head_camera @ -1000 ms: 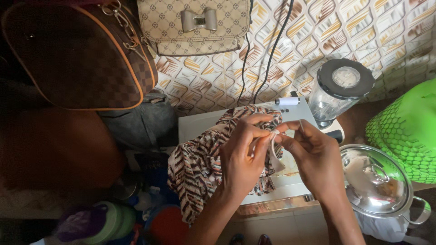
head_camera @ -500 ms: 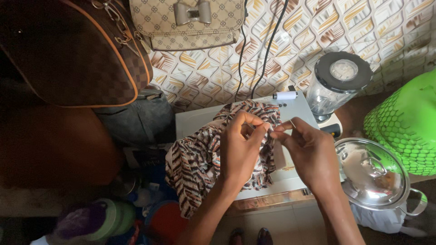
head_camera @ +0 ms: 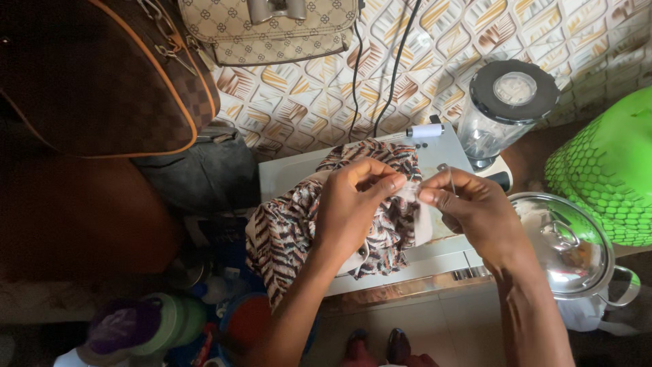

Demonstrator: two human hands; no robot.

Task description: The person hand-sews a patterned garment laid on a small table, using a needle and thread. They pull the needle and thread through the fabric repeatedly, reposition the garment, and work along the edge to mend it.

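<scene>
From the head camera we see our left hand [head_camera: 353, 211] pinching the striped fabric [head_camera: 299, 231] taut on the white sewing machine [head_camera: 292, 178]. At three o'clock, our right hand [head_camera: 475, 211] pinches a thin needle-like piece [head_camera: 448, 175]. A steel pot lid [head_camera: 564, 248] lies further right.

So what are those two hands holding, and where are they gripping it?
The left hand pinches the striped cloth at its top edge. The right hand pinches something thin beside it; possibly a needle.
</scene>
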